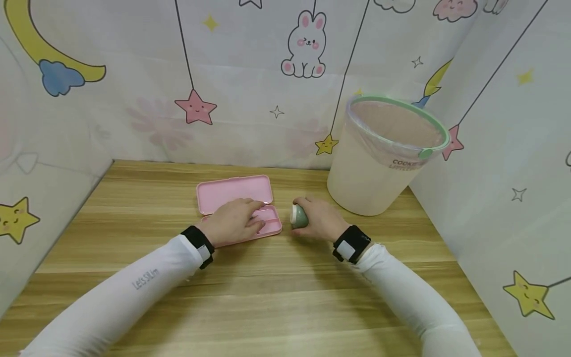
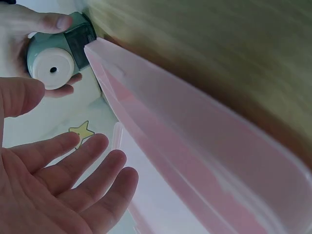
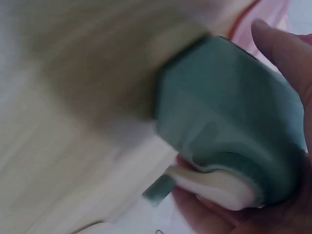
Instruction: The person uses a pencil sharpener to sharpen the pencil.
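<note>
A green crank pencil sharpener (image 1: 300,217) is in my right hand (image 1: 322,219), just right of the pink case. Its white round face with a dark hole (image 2: 53,69) shows in the left wrist view, and its cream crank handle (image 3: 214,187) in the right wrist view. My right thumb and fingers grip its body. The pink pencil case (image 1: 277,228) lies with its lid (image 1: 234,191) folded back toward the wall. Over the case's tray is my left hand (image 1: 233,220), its fingers spread and slightly bent, holding nothing.
A tall whitish bin (image 1: 370,173) with a green rim and a plastic liner stands at the back right of the wooden table (image 1: 267,307). Patterned cloth walls (image 1: 250,134) enclose the table at the back and sides.
</note>
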Demonstrator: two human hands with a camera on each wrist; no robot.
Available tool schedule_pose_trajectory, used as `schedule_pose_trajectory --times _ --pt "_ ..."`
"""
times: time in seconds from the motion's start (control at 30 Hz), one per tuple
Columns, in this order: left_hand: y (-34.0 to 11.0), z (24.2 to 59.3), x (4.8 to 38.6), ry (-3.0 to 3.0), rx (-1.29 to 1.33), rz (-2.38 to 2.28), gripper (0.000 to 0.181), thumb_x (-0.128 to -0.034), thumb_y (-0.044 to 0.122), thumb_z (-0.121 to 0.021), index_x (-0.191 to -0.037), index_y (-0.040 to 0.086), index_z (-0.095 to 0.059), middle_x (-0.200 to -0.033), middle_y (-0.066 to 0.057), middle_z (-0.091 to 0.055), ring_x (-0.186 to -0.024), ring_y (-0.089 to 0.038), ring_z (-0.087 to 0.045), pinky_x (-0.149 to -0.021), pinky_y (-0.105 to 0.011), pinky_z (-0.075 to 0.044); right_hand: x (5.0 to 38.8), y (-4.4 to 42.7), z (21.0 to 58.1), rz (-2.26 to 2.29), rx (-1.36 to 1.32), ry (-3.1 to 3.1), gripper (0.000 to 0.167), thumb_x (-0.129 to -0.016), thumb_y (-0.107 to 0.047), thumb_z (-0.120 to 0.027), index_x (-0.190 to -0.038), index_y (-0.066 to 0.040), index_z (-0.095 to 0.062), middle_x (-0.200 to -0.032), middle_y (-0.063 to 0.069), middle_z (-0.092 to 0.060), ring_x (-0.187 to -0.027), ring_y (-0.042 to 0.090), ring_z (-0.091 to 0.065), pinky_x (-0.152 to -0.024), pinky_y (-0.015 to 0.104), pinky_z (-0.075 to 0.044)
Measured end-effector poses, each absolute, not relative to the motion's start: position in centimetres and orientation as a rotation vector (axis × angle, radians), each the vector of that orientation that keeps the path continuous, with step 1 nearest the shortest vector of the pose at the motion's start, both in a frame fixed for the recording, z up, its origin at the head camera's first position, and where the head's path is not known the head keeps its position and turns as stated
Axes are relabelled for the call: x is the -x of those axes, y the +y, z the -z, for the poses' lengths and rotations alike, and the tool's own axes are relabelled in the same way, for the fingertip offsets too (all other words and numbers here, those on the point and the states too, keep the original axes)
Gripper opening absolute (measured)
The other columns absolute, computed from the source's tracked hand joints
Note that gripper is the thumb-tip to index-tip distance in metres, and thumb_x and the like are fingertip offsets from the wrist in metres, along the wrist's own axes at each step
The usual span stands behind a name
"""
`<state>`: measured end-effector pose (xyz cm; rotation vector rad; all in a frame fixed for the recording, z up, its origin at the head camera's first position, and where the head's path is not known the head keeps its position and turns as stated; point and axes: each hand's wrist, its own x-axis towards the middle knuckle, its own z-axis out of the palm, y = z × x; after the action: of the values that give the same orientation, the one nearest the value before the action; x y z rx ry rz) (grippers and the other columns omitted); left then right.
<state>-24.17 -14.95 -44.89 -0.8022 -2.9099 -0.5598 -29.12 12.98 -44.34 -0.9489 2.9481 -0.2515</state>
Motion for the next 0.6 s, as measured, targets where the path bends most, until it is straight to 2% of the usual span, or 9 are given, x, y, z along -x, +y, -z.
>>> schedule_pose_trajectory --times 0.1,0.37,0.6 --pt "-14.7 45.3 24.1 -2.894 0.835 0.576 0.056 -0.1055 0.031 -0.072 -0.152 0.0 -0.064 -0.138 -0.019 -0.078 -0.129 -0.038 -0.074 -0.114 -0.055 -0.058 29.4 13.2 44.7 0.297 0.971 2.921 0.078 -0.09 -0.047 -0.096 -0.15 -0.013 -0.061 -0.136 0.012 -0.073 -0.116 0.03 -0.074 -0.099 0.047 -0.065" --pt "-14.2 45.6 23.6 -2.867 0.868 0.661 0.059 -0.1043 0.027 -0.075 -0.155 0.001 -0.062 -0.145 -0.019 -0.076 -0.136 -0.039 -0.073 -0.121 -0.055 -0.055 30.0 13.6 44.7 0.335 1.043 2.886 0.077 -0.09 -0.049 -0.095 -0.149 -0.012 -0.06 -0.131 0.011 -0.074 -0.11 0.027 -0.073 -0.096 0.044 -0.064" --pt "-13.8 45.3 23.1 -2.809 0.846 0.716 0.055 -0.1034 0.026 -0.077 -0.152 0.002 -0.064 -0.143 -0.02 -0.076 -0.132 -0.037 -0.075 -0.116 -0.054 -0.058 29.4 13.3 42.2 0.375 1.109 2.896 0.076 -0.097 -0.047 -0.089 -0.152 -0.006 -0.057 -0.131 0.013 -0.075 -0.112 0.028 -0.075 -0.095 0.044 -0.065"
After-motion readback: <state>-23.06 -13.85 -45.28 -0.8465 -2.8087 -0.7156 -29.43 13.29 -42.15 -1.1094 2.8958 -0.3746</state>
